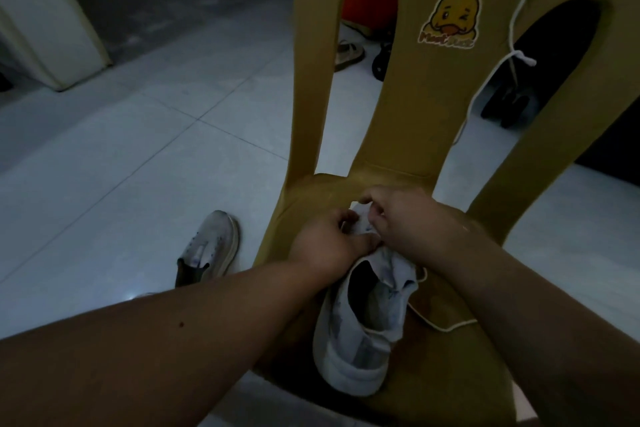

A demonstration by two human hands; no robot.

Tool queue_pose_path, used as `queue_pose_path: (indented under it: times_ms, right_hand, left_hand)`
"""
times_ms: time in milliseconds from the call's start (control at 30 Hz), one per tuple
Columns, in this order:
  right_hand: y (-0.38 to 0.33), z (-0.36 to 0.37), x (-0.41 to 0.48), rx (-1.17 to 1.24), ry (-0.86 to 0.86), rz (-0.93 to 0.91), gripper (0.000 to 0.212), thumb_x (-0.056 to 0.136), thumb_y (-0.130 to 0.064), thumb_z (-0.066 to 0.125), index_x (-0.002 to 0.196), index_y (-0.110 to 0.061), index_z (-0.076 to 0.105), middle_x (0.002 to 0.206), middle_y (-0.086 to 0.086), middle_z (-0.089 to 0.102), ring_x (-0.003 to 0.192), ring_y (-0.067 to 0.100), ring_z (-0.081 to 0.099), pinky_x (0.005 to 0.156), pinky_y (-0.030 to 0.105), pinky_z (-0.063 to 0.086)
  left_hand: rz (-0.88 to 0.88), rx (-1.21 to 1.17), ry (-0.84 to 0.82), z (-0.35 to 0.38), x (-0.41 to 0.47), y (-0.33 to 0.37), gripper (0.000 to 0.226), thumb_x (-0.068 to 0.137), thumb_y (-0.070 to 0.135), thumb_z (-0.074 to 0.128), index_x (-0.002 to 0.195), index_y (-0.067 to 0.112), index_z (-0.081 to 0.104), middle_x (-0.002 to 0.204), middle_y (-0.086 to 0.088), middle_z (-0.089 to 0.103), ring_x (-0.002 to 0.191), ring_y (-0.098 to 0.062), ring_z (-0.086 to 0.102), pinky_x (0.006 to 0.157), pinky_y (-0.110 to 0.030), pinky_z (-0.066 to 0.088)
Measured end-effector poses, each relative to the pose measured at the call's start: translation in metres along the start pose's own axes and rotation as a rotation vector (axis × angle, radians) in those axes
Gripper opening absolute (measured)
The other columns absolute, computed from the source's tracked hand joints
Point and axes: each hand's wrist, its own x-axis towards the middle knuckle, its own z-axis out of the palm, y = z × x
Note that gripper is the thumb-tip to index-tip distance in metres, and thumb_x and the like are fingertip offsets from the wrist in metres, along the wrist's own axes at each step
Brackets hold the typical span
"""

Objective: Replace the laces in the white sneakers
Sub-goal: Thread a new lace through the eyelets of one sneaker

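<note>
White sneaker (pixel 360 350) on chair (pixel 433 114), loose lace (pixel 446 328) beside; second sneaker (pixel 211 243) on floor (pixel 138 166)

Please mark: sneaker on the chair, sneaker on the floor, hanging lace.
sneaker on the chair (pixel 349 371): head view, heel.
sneaker on the floor (pixel 217 230): head view, toe.
hanging lace (pixel 519 57): head view, knot.

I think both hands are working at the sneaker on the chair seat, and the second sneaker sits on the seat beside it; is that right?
Not quite. The head view shows the second sneaker lying on the floor, left of the chair, not on the seat. The rest holds: the left hand and right hand both pinch at the sneaker on the seat.
</note>
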Motion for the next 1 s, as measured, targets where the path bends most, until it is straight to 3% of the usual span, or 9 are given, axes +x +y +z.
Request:
queue_pose_path:
  times_ms: [67,200,467,600,733,900,1000]
  right_hand:
    - [0.004,-0.002,-0.005,0.038,-0.012,0.033,0.033,0.098,-0.019,0.045,0.130,-0.023,0.054,0.121,0.003,0.062,0.105,0.018,0.057,0.087,0.028,0.045]
    - [0.010,0.004,-0.015,0.103,0.091,0.084,0.027,0.096,-0.019,0.048,0.119,-0.025,0.061,0.117,-0.004,0.065,0.100,0.012,0.057,0.074,0.018,0.036]
    - [0.016,0.012,-0.009,0.033,-0.005,0.063,0.024,0.096,-0.022,0.050,0.116,-0.027,0.063,0.118,-0.001,0.061,0.100,0.015,0.055,0.075,0.020,0.035]
    - [0.012,0.012,-0.007,0.019,0.016,0.058,0.023,0.096,-0.022,0.050,0.113,-0.030,0.065,0.115,-0.002,0.060,0.090,0.010,0.050,0.072,0.021,0.033]
    - [0.006,0.007,-0.003,-0.087,-0.098,0.050,0.032,0.094,-0.014,0.050,0.120,-0.030,0.062,0.122,-0.001,0.059,0.102,0.017,0.056,0.076,0.022,0.038]
    - [-0.004,0.008,-0.002,-0.224,-0.068,-0.061,0.024,0.087,-0.010,0.052,0.104,-0.018,0.068,0.098,0.002,0.063,0.085,0.016,0.056,0.068,0.020,0.032]
    - [-0.005,0.006,-0.002,-0.120,-0.029,-0.048,0.025,0.087,-0.009,0.054,0.102,-0.022,0.068,0.077,-0.008,0.050,0.068,0.007,0.044,0.052,0.014,0.025]
  left_hand:
    - [-0.007,0.006,0.011,-0.001,-0.001,-0.001,0.060,0.082,0.045,0.067,0.135,0.025,0.047,0.134,0.004,0.053,0.117,-0.013,0.053,0.085,-0.023,0.042]
    - [-0.001,0.033,0.022,0.002,-0.001,-0.003,0.063,0.080,0.039,0.072,0.135,0.026,0.045,0.135,0.005,0.053,0.116,-0.012,0.053,0.080,-0.019,0.044]
    - [0.019,0.046,0.075,0.011,0.000,-0.005,0.063,0.077,0.033,0.076,0.133,0.027,0.047,0.131,0.005,0.055,0.110,-0.010,0.055,0.077,-0.020,0.044]
    - [0.032,0.038,0.074,0.011,0.001,-0.007,0.064,0.076,0.034,0.076,0.133,0.026,0.047,0.130,0.005,0.054,0.111,-0.011,0.055,0.085,-0.025,0.048]
    - [0.033,0.021,0.073,0.012,0.001,-0.008,0.065,0.076,0.033,0.076,0.133,0.025,0.047,0.130,0.004,0.054,0.112,-0.012,0.055,0.087,-0.026,0.049]
    - [0.089,0.085,0.093,0.013,0.002,-0.008,0.057,0.081,0.028,0.071,0.132,0.023,0.047,0.128,0.003,0.056,0.111,-0.011,0.055,0.084,-0.021,0.043]
    - [0.097,0.077,0.101,0.013,0.001,-0.007,0.058,0.081,0.026,0.071,0.134,0.021,0.047,0.129,0.003,0.056,0.113,-0.010,0.054,0.083,-0.017,0.039]
